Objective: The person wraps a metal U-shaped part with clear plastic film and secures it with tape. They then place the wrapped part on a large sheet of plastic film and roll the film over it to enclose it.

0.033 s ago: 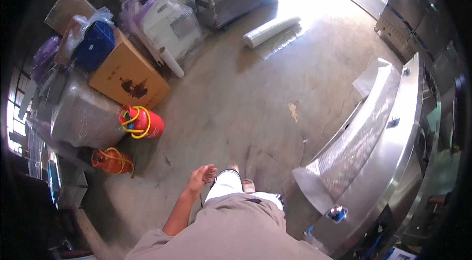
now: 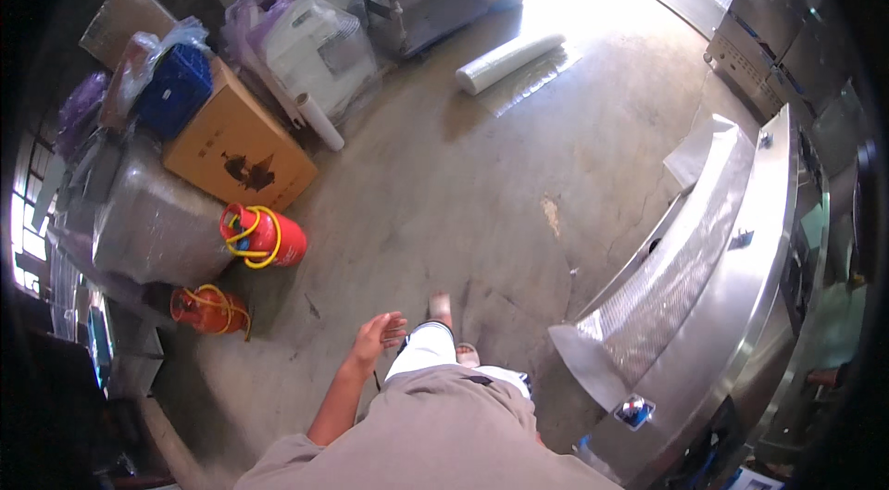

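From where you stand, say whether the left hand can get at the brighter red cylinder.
Probably not without stepping closer: the left hand looks empty, but a stretch of floor lies between it and the brighter red cylinder. Nothing seems to block the way.

The grey floor carried one roll of clear plastic and two red cylinders with yellow hoses.

Toward the upper left of the frame I see a cardboard box with a blue crate by it. To their right, a white tube tilts beside a plastic-wrapped white object. At top centre I make out a trolley; near it, a partly unrolled roll of clear wrap lies on the floor.
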The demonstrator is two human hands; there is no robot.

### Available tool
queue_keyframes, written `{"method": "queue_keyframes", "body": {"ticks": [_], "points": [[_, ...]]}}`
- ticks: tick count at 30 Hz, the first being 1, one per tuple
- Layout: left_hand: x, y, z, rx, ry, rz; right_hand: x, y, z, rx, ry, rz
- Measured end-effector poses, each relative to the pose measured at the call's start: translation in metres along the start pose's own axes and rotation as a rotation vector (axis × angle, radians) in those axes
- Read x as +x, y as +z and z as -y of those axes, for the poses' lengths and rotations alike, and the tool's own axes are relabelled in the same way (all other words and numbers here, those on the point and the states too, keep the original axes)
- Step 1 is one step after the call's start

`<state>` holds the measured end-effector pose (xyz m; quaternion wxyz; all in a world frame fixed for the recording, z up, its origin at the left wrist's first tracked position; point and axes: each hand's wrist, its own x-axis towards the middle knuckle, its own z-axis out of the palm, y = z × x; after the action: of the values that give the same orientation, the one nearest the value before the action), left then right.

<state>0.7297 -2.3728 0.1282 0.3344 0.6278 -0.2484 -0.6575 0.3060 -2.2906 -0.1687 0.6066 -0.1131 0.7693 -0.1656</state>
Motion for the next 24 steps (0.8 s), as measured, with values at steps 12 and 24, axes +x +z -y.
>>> {"method": "queue_keyframes", "body": {"ticks": [12,24], "points": [[0.337,-0.078,-0.235,-0.077,0.144,-0.049,0.236,0.147,0.301,0.108,0.101,0.011],[0.357,-0.201,-0.298,-0.339,0.043,-0.788,0.216,0.645,0.927,-0.748,-0.495,0.428]]}}
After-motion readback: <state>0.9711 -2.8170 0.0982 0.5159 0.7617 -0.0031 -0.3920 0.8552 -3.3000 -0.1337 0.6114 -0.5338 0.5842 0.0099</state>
